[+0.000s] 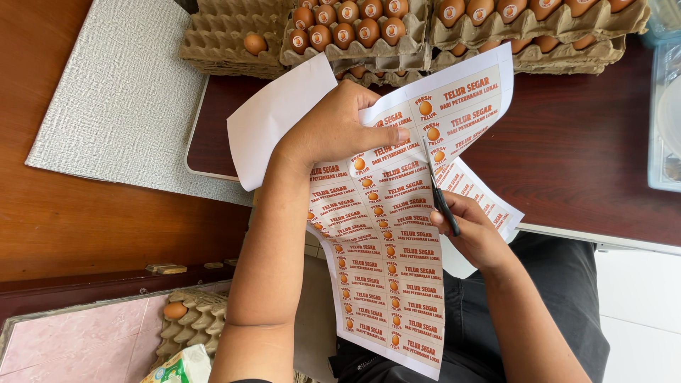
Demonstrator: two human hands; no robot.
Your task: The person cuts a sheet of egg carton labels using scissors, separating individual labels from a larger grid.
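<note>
Nearest the lens, the left hand (333, 131) pinches the top of a white paper sheet printed with rows of small orange-and-red labels (386, 248), thumb laid across the printed face and fingers curled behind; the sheet hangs down over the person's lap, its upper part bent back so the blank white underside shows to the left. Just right of it the right hand (472, 230) is closed around the black handles of a pair of scissors (438, 188); the blades point up into the sheet between two columns of labels — a strip on the right already partly split from the rest. Beyond the hands lies a dark red-brown wooden table (582, 156); at its far edge stand stacked grey pulp egg trays (511, 32) filled with brown eggs (369, 28), one tray to the left nearly bare, holding a single egg. A grey-white textured mat (120, 99) lies on the left; lower left — another pulp tray (191, 323) with one egg.
</note>
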